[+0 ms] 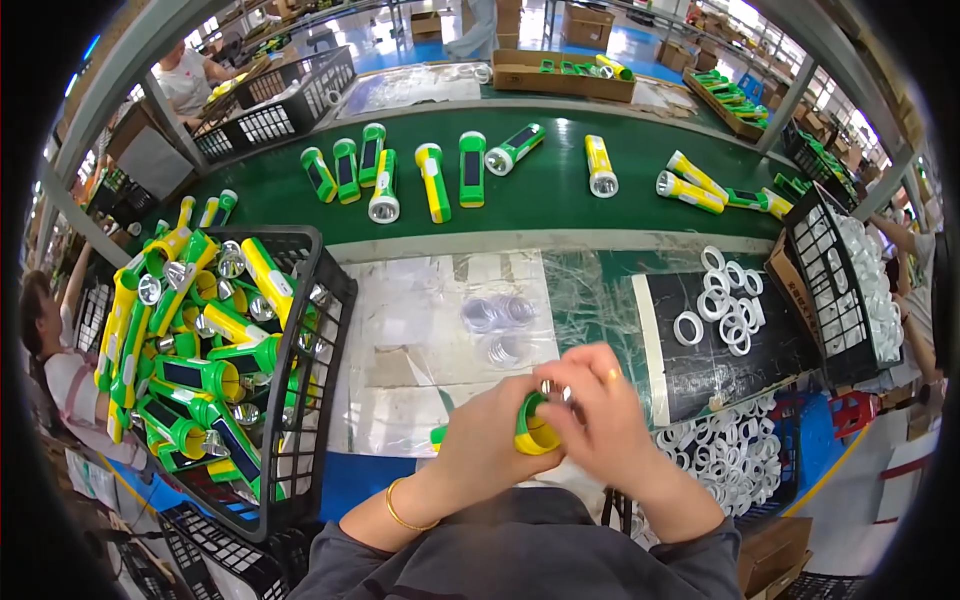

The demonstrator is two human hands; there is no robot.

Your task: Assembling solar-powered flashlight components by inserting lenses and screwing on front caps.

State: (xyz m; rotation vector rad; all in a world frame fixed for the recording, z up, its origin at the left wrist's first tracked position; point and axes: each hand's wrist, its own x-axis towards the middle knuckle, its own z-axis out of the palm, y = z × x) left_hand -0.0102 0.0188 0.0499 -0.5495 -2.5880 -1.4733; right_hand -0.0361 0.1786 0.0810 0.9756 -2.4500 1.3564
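Low in the middle, my left hand (478,440) is wrapped round a green and yellow flashlight body (538,438), its wide yellow head end pointing up to the right. My right hand (612,425) is at that open end, fingers pinched on a small shiny silver piece (566,394) that looks like a reflector. My fingers hide most of the body and part of the piece. Just beyond my hands, stacked clear lens discs (505,349) lie on the taped work surface (400,300). White rings (689,328) are spread on a black board to the right.
A black basket (340,285) heaped with flashlights stands at the left. Several flashlights (472,170) lie on the green conveyor belt (550,215) ahead. At the right are a crate of clear parts (865,280) and, lower, a bin of white rings (720,460). Other people work nearby.
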